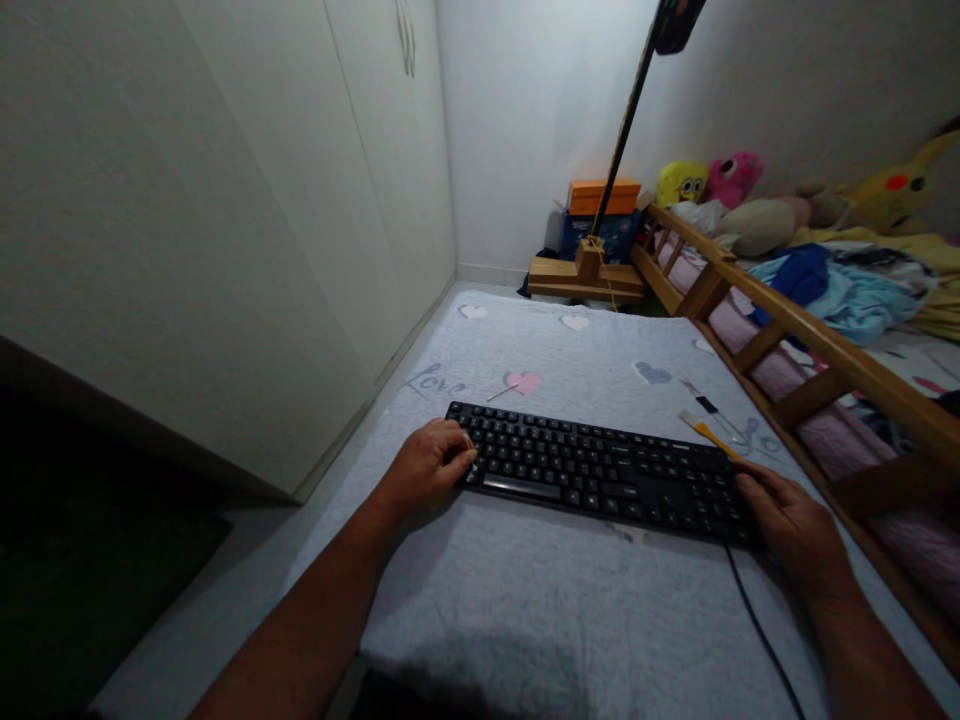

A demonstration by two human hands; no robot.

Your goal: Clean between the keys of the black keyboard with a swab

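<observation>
A black keyboard (570, 465) lies lengthwise in front of me, its left end slightly farther away than its right. Around its left end closes my left hand (431, 462), thumb over the keys. Something small and whitish shows at those fingers, too small to name. My right hand (791, 520) grips the right end, with the fingers partly hidden under or behind it. A black cable (757, 625) runs from the near edge toward me. Beyond the keyboard are a thin white swab-like stick (501, 392), a brush with an orange handle (712, 436) and a clear-handled brush (709, 405).
The keyboard and tools are on a pale cover printed with hearts (495, 580). White cupboard doors (300, 200) rise at left. A wooden bed rail (795, 330) borders the right, with plush toys (735, 180) and clothes behind. A pole stand (589, 270) and boxes (604, 197) stand at the far end.
</observation>
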